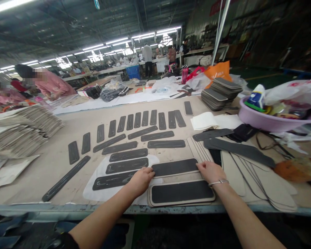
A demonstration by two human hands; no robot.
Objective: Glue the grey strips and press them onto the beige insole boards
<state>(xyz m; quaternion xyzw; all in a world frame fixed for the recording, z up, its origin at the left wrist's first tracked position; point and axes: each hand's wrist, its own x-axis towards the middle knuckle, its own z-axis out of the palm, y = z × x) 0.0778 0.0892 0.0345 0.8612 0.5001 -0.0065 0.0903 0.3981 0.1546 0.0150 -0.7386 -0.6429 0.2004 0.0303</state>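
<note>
Currently, fingers of both hands pinch one panel (175, 167), a dark strip with a pale border, lower frame, right of centre: left hand (142, 179) at its left end, right hand (210, 171) (bracelet (219, 182) at the wrist) at its right end. Similar panels (181, 192) lie stacked just below. Shiny dark strips (126, 166) spread across mid-frame; purple basin (264, 119) at right.

The panel (175, 168) looks matt, the strips (126, 166) glossily streaked, the basin (272, 120) smooth plastic.

Factory workshop, fluorescent tubes (7, 6), high dark roof (67, 22), broad worktable (54, 147), stacked sheets (40, 121), people (55, 82) at work
</note>
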